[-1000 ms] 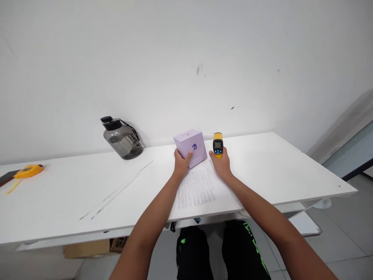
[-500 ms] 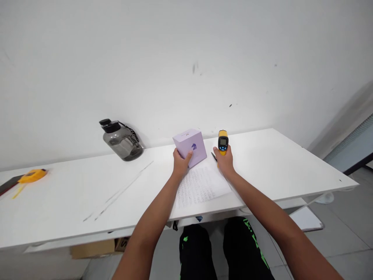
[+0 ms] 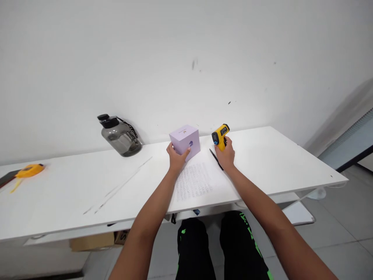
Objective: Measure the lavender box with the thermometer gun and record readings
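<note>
My left hand [image 3: 177, 157] is closed around the lower left of a lilac box [image 3: 186, 140] with a dark horse-head mark on its side. Its thumb lies across the front face. A yellow and black infrared thermometer [image 3: 220, 136] is gripped by the handle in my right hand [image 3: 226, 155], its small screen side facing left toward me. Just left of that hand, a black pen [image 3: 216, 158] lies on the table by the paper. The handwritten sheet [image 3: 195, 182] lies flat between my forearms, below the box.
A grey translucent water bottle [image 3: 121, 137] with a black cap stands against the wall, left of the box. Farther left is an orange tape measure [image 3: 30, 170] beside a dark flat object [image 3: 8, 179]. The white table [image 3: 87, 175] ends at my knees. Cardboard [image 3: 93, 241] sits underneath.
The thermometer has turned in my right hand, so its yellow side now shows. The box has been lowered slightly and straightened in my left hand. More of the pen is visible.
</note>
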The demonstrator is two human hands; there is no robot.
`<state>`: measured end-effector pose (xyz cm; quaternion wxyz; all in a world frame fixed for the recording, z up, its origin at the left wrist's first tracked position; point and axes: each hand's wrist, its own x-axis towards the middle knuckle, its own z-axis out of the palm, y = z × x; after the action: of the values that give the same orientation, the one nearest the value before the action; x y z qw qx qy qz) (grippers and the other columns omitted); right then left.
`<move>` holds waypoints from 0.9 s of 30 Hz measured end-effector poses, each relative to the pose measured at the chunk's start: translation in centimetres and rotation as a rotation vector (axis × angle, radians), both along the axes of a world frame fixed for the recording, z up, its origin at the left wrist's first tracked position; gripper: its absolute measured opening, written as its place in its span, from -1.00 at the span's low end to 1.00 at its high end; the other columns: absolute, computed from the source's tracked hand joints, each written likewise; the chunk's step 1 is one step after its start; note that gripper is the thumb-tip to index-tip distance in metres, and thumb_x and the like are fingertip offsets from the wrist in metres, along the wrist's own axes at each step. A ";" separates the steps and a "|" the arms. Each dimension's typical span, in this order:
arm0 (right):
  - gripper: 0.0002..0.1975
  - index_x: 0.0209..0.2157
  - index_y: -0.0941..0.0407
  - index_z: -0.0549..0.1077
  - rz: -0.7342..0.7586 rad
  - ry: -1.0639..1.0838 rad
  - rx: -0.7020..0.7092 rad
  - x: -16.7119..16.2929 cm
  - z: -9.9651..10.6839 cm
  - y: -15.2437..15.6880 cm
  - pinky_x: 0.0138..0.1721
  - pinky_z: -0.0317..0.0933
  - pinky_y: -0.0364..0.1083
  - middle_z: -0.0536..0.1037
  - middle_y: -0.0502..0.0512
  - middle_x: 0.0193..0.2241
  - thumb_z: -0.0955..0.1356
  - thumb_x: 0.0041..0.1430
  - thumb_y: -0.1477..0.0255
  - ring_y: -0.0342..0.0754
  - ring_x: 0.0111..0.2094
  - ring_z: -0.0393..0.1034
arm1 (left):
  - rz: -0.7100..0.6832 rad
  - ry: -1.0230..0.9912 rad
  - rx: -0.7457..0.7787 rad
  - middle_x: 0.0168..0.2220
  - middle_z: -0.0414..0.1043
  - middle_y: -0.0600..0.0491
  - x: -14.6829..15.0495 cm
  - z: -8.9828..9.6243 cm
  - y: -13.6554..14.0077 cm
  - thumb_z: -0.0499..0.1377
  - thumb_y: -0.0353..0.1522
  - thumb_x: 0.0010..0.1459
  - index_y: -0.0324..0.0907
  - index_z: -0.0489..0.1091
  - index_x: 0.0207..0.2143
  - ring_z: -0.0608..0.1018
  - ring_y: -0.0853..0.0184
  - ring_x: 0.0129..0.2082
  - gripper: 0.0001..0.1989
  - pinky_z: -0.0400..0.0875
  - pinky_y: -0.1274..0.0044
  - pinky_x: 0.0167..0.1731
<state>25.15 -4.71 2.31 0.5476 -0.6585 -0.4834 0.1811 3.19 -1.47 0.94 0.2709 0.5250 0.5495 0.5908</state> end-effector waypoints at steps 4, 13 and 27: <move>-0.39 0.24 0.03 0.22 -0.013 -0.154 -0.026 0.9 0.0 0.3 0.15 0.21 0.12 0.47 0.22 0.19 0.31 0.17 0.21 0.16 0.16 0.38 | -0.014 0.011 -0.007 0.31 -0.02 -0.19 -0.3 -0.4 0.4 0.47 -0.14 -0.13 -0.03 0.07 0.28 0.24 0.00 0.35 -0.02 0.21 0.18 0.34; -0.42 0.24 0.06 0.24 -0.051 -0.289 -0.343 3.8 0.8 1.0 0.11 0.22 0.13 0.56 0.25 0.09 0.37 0.20 0.29 0.19 0.10 0.44 | 0.102 0.053 -0.005 0.39 -0.06 -0.24 -0.6 -0.6 0.8 0.45 -0.11 -0.07 -0.07 -0.10 0.39 0.08 -0.01 0.44 0.11 0.05 0.15 0.40; -0.47 0.18 0.12 0.36 -0.017 -0.468 -0.351 4.1 0.0 1.6 0.10 0.23 0.11 0.49 0.28 0.16 0.39 0.19 0.32 0.20 0.14 0.40 | 0.111 0.017 -0.003 0.39 -0.08 -0.19 -0.6 -0.5 0.9 0.42 -0.11 -0.01 -0.01 -0.01 0.34 0.19 0.03 0.39 -0.03 0.14 0.21 0.38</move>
<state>29.22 -3.12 2.27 0.3005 -0.7711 -0.5522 0.1004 2.62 -0.61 0.44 0.2338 0.4984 0.5807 0.5997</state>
